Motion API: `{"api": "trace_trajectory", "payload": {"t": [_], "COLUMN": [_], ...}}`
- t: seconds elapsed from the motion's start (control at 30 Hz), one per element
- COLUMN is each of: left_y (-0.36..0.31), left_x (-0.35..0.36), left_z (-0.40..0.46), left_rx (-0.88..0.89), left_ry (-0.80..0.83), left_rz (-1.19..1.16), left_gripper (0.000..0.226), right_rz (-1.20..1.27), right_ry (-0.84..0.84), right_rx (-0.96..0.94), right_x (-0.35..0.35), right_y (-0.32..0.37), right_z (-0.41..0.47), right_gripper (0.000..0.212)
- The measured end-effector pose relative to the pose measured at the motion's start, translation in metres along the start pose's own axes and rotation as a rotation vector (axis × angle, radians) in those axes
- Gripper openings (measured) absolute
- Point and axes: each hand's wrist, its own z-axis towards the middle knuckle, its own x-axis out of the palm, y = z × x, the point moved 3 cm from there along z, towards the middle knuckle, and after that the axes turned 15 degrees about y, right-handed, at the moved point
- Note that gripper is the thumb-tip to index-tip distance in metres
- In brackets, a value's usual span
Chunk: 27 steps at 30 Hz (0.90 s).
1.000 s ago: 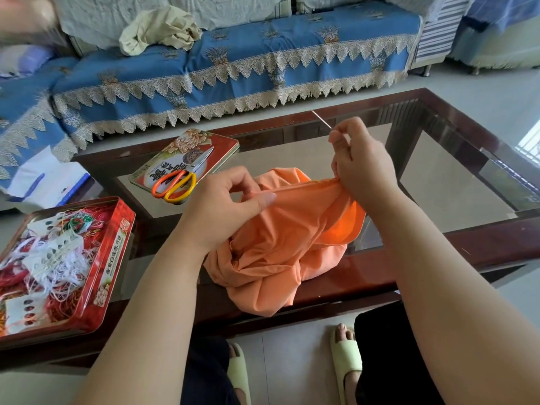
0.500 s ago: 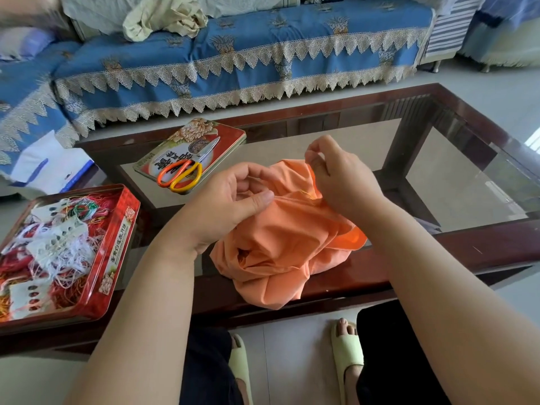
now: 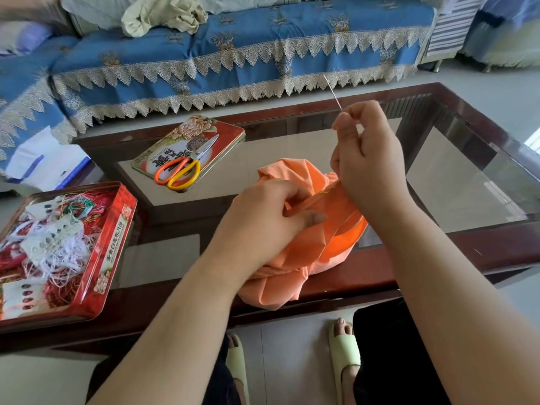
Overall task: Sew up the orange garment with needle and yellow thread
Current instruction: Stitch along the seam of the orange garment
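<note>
The orange garment (image 3: 295, 258) lies bunched on the near edge of the glass-topped table (image 3: 455, 182). My left hand (image 3: 263, 220) grips a fold of it between thumb and fingers. Above the cloth, my right hand (image 3: 362, 153) pinches the needle (image 3: 332, 92), whose thin steel shaft points up and away. A short bit of yellow thread (image 3: 323, 192) shows at the seam between the two hands. The thread running up to the needle is too fine to make out.
Orange-and-yellow-handled scissors (image 3: 178, 173) lie on a red tin lid (image 3: 190, 150) at the table's back left. An open red tin (image 3: 58, 252) full of tangled threads sits at the left. A blue-covered sofa (image 3: 233, 48) stands behind the table. My slippered feet are under its near edge.
My right hand dipped to the cloth half a second ago and has now lifted up and away with the needle. My left hand kept its grip on the fold.
</note>
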Motion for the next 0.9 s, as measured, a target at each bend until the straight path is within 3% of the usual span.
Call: {"api": "trace_trajectory", "payload": {"t": [0.17,0.33,0.57,0.7,0.9], "left_y": [-0.009,-0.004,0.012,0.02,0.024], "left_x": [0.015,0.014,0.014,0.012,0.007], "left_z": [-0.001,0.002,0.005,0.004,0.005], "left_rx": [0.031,-0.006,-0.051,-0.096,-0.086], "left_ry": [-0.189,-0.087,-0.001,-0.001,-0.068], "left_rz": [0.001,-0.357,-0.469,-0.537,-0.59], "left_gripper": [0.016,0.006,0.011,0.016,0.018], "right_rz": [0.031,0.074,0.145,0.42,0.262], "right_ry": [-0.037,-0.008,0.048,-0.039,0.242], "right_rx": [0.091,0.186,0.306,0.228,0.086], "right_x": [-0.003,-0.003,-0.01,-0.022,-0.006], "right_y": [-0.006,-0.013,-0.035,-0.031,0.006], "right_z": [0.002,0.003,0.011,0.01,-0.007], "right_gripper": [0.013,0.014,0.02,0.018,0.016]}}
